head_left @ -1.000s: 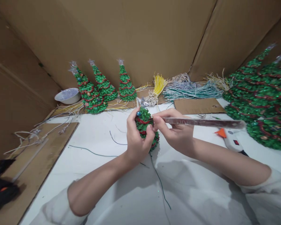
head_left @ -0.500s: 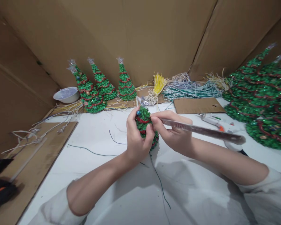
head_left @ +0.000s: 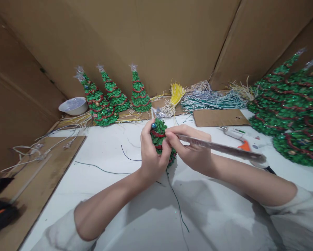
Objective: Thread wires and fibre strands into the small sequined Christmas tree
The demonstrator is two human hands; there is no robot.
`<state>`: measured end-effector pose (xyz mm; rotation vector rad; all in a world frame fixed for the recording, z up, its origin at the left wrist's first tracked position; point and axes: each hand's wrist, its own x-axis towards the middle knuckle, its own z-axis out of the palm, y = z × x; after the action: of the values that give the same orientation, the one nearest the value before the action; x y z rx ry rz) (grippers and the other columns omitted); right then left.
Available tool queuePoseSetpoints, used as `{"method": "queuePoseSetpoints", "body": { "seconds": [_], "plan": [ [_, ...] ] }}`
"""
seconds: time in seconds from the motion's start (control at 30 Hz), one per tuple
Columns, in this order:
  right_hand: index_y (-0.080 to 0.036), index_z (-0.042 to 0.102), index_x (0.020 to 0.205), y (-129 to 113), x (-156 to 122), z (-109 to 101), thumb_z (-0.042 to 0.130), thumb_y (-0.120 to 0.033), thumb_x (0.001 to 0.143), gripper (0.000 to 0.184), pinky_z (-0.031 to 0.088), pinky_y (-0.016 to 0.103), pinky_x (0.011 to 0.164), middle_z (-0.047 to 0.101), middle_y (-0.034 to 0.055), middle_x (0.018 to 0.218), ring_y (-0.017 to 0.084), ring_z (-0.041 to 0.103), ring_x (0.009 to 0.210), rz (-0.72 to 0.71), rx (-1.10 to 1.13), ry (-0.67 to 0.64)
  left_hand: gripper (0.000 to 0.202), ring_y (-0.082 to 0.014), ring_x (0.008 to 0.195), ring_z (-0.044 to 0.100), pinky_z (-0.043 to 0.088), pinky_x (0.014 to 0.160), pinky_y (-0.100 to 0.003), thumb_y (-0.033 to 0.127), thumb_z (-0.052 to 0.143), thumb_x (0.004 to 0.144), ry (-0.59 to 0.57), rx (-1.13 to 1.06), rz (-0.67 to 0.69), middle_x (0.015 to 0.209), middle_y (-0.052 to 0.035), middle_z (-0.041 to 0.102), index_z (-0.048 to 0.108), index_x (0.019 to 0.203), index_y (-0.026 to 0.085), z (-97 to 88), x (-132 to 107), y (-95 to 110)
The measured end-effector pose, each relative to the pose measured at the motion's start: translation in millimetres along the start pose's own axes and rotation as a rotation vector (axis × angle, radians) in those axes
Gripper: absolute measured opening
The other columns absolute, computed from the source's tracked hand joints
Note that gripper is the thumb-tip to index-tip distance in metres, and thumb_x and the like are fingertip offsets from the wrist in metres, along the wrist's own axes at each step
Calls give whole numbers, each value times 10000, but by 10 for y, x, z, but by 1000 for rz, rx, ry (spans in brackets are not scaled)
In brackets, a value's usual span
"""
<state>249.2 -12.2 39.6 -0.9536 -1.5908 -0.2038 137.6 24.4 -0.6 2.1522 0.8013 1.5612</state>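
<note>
A small green Christmas tree [head_left: 159, 139] with red garland, a blue ball and a silvery star [head_left: 158, 113] on top stands between my hands. My left hand [head_left: 154, 151] is wrapped round its left side, thumb in front. In my right hand [head_left: 194, 150], thumb and forefinger pinch what look like tweezers [head_left: 221, 148], long, flat and metallic. Their broad end slants out to the right, while the tips meet the tree and are hidden by my fingers. A dark green wire [head_left: 178, 204] trails from under the tree toward me.
Finished-looking trees stand at the back left [head_left: 139, 94] and right [head_left: 303, 115]. A white bowl [head_left: 74, 107], bundled yellow stamens [head_left: 176, 94], green wires [head_left: 214, 101] and a cardboard piece [head_left: 220, 118] line the back. A white glue gun [head_left: 236, 134] lies right; a cardboard sheet [head_left: 49, 174] lies left.
My right hand has shifted slightly left, and the tweezers' broad end has swung left, showing more of the orange part behind it. My left hand holds the tree as before.
</note>
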Motion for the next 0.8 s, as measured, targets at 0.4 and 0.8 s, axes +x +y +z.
{"method": "queuePoseSetpoints", "body": {
  "seconds": [0.4, 0.8],
  "plan": [
    [-182, 575, 859, 76, -56, 0, 555, -107, 796, 99, 500, 158, 534, 668, 6, 673, 80, 590, 542, -136, -7, 71, 526, -255, 1131, 466, 427, 912, -428, 273, 483, 823, 9, -4, 12, 1232, -152, 436, 260, 1292, 191, 8, -1, -16],
    [-205, 539, 1059, 241, -201, 32, 578, -155, 795, 271, 526, 229, 616, 661, 26, 786, 116, 605, 684, -240, 37, -21, 548, -262, 1149, 454, 427, 905, -418, 319, 486, 828, -4, 8, 3, 1257, -162, 423, 239, 1299, 192, 3, -11, -27]
  ]
}}
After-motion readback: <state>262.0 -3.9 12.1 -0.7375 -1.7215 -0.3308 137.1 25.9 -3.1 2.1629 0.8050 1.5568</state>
